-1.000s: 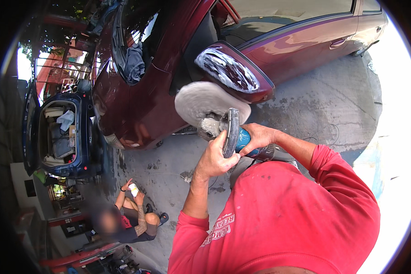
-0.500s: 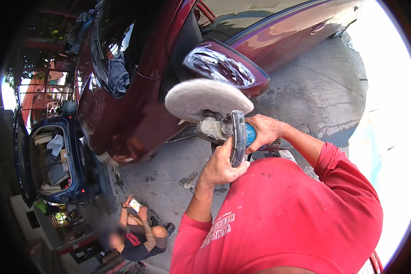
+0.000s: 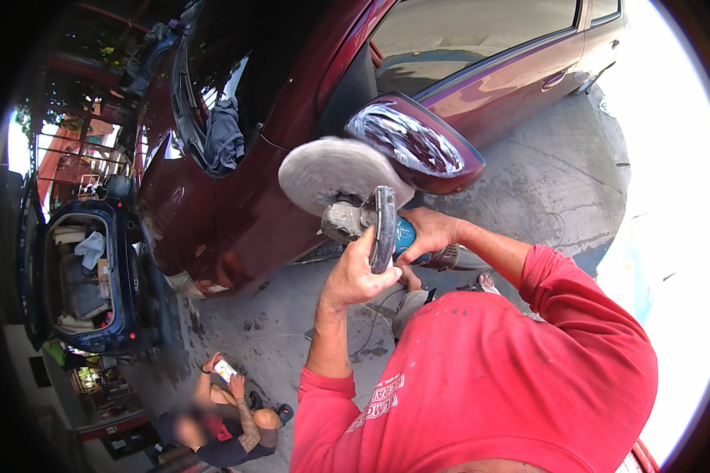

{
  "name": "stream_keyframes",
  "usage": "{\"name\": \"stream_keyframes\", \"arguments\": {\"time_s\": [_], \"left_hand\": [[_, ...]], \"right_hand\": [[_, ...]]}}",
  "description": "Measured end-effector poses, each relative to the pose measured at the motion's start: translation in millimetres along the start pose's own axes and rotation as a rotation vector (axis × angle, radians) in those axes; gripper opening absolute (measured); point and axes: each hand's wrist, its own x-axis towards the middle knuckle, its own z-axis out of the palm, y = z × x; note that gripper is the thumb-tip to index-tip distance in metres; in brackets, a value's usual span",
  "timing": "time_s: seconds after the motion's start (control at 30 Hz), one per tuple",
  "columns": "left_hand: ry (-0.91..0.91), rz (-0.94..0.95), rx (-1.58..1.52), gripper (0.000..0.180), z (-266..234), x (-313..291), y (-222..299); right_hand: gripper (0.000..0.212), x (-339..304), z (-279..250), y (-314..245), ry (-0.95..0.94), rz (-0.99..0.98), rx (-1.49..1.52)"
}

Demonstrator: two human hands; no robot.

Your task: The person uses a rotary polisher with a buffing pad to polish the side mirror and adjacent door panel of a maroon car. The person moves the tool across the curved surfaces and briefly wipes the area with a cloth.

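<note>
A rotary polisher (image 3: 341,222) with a blue body and a broad white buffing pad (image 3: 335,169) is held between my two hands. My left hand (image 3: 356,276) wraps round its black loop handle (image 3: 385,229). Behind the handle, my right hand (image 3: 434,233) grips the blue body. The pad looks smeared by motion. It overlaps the lower left side of the maroon car's side mirror (image 3: 457,175) in the picture; whether they touch, I cannot tell. White streaks of a paste-like substance (image 3: 406,134) cover the mirror's housing.
The maroon car (image 3: 236,213) fills the upper area, with a grey cloth (image 3: 225,135) at its windscreen base. At left stands a dark blue car (image 3: 126,276) with its rear open. A person (image 3: 240,422) sits low at lower left, holding a phone. A thin cord (image 3: 368,331) lies on the concrete floor.
The polisher has shifted left relative to the mirror, and the pad covers less of the mirror's near side. The whole view has moved slightly. Both hands keep their grip.
</note>
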Motion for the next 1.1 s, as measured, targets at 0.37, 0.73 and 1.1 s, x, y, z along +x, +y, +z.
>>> {"name": "stream_keyframes", "arguments": {"time_s": [0.37,0.73,1.1], "left_hand": [[-0.046,-0.024,-0.093,0.047,73.8,-13.8,-1.4],[-0.071,-0.117,-0.214,0.052,81.3,-6.7,-32.0],[0.026,-0.094,-0.229,0.045,72.3,-6.1,-17.2]], "right_hand": [[0.084,-73.8,-7.1,25.5,-0.010,0.050,-0.141],[0.087,-86.9,-1.0,32.7,-0.011,0.144,-0.136],[0.095,-58.4,1.0,19.8,0.116,0.014,-0.338]]}}
